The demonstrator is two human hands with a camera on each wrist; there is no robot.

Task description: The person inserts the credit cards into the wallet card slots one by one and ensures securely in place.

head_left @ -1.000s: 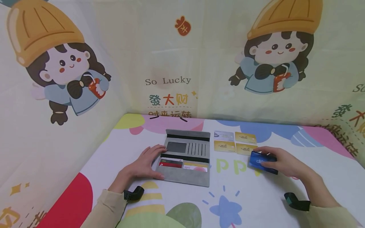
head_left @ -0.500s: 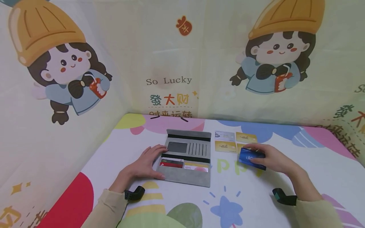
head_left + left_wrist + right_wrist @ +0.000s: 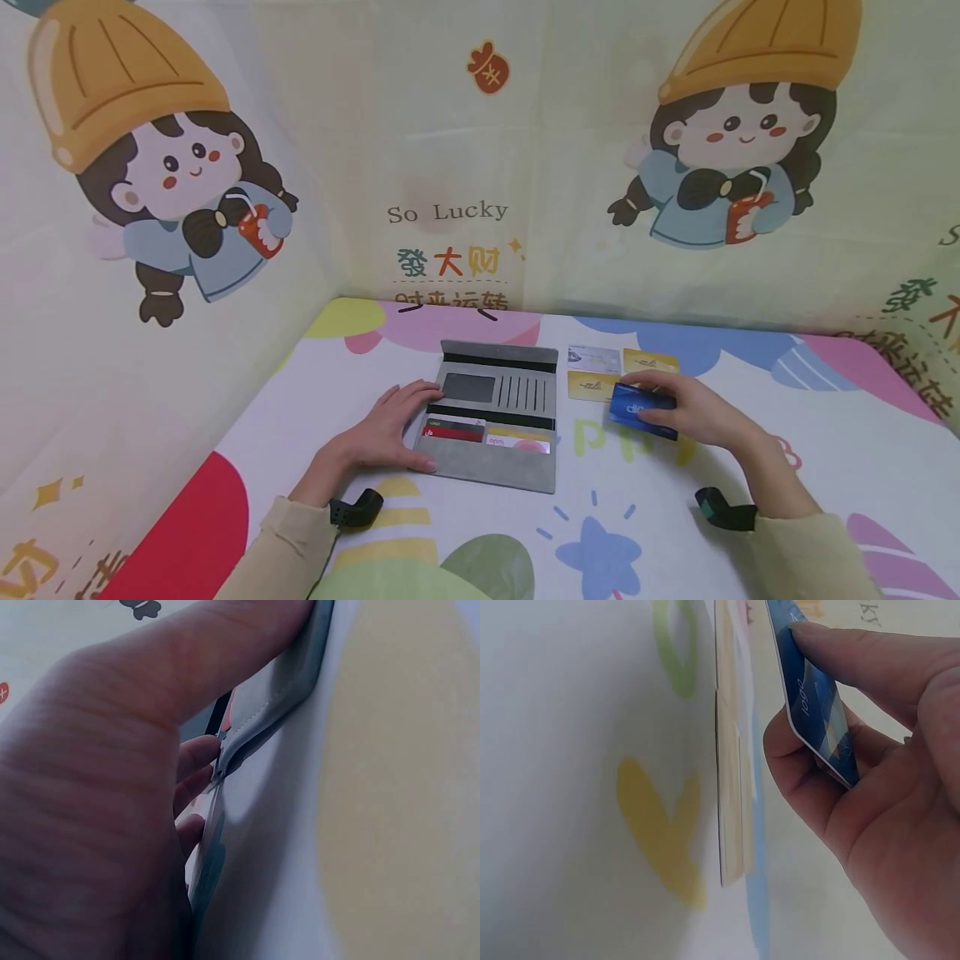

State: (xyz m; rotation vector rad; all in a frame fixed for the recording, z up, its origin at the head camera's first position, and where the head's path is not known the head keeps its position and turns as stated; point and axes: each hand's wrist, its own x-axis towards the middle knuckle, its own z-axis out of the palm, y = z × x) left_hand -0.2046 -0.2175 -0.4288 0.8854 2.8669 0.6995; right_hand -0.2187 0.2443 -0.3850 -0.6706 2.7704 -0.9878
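Note:
A grey card wallet [image 3: 495,473] lies opened out on the table, with a dark red card [image 3: 453,431] and a white-and-pink card [image 3: 517,440] in its lower pocket. My left hand [image 3: 375,433] rests along the wallet's left side, thumb on the lower corner and fingers stretched to the edge. Between thumb and fingers, my right hand [image 3: 701,412] pinches a blue card [image 3: 633,410], held above the table. The right wrist view shows the blue card tilted, with the thumb on its face. Just behind it lie a silver card [image 3: 594,358] and gold cards [image 3: 591,385].
Another gold card [image 3: 651,360] sits at the back right of the group; one more is hidden by the blue card and hand. A patterned cloth [image 3: 465,512] covers the table. Cartoon-printed curtains [image 3: 555,167] rise behind and at the left.
My right hand has moved left with the blue card, from right of the laid-out cards to in front of them. My left hand stays at the wallet.

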